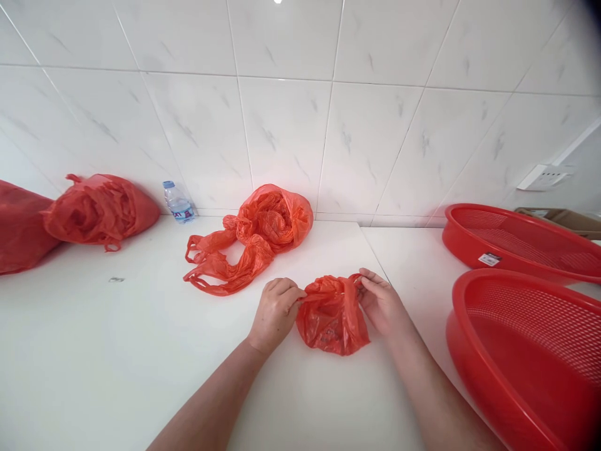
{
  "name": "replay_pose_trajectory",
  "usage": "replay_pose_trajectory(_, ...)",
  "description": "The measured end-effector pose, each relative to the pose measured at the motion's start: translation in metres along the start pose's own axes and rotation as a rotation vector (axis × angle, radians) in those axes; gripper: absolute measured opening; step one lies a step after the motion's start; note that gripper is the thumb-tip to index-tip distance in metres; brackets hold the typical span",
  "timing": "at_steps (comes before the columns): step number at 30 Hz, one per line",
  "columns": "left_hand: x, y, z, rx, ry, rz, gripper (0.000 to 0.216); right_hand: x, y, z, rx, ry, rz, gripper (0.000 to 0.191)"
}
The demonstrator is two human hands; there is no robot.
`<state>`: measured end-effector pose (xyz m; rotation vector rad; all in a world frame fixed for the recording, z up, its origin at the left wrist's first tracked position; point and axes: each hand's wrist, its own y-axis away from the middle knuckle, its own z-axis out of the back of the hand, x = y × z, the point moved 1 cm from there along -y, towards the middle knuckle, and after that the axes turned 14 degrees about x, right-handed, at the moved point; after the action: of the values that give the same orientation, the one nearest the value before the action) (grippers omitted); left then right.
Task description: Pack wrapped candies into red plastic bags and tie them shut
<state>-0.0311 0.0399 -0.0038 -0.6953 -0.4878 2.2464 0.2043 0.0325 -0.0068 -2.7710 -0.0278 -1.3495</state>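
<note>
Since the bag (332, 319) looks light, limp and easily torn, its top seems best to hold, left hand (277, 310) and right hand (380, 304) pinching opposite sides.

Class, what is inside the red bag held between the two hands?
Only vague dark marks show on the red bag, perhaps printing or contents; its crumpled plastic covers the inside.

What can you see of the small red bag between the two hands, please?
The small red bag looks like thin, wrinkled, shiny plastic, partly see-through. Its top is bunched; the left hand pinches one side and the right hand holds the other. Its body bulges loosely below, over the white table; contact is unclear. Something darker shows through its lower front, too faint to identify.
</note>
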Motion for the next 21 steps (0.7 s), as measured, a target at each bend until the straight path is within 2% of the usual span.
replay_pose_trajectory(6,0.024,0.001,0.018,-0.036,-0.108,0.122,0.014,0.009,-0.010,0.040,-0.221,-0.021,0.080,0.029)
replay_pose_trajectory(13,0.038,0.004,0.027,-0.047,-0.148,0.194,0.015,0.011,-0.012,0.052,-0.282,-0.023,0.103,0.028)
replay_pose_trajectory(19,0.042,0.007,0.020,-0.002,0.110,0.295,0.012,0.009,-0.012,0.054,-0.283,0.025,0.084,0.033)
replay_pose_trajectory(21,0.038,0.009,0.016,0.047,0.264,0.308,0.026,0.005,-0.011,0.050,-0.261,0.100,0.090,0.035)
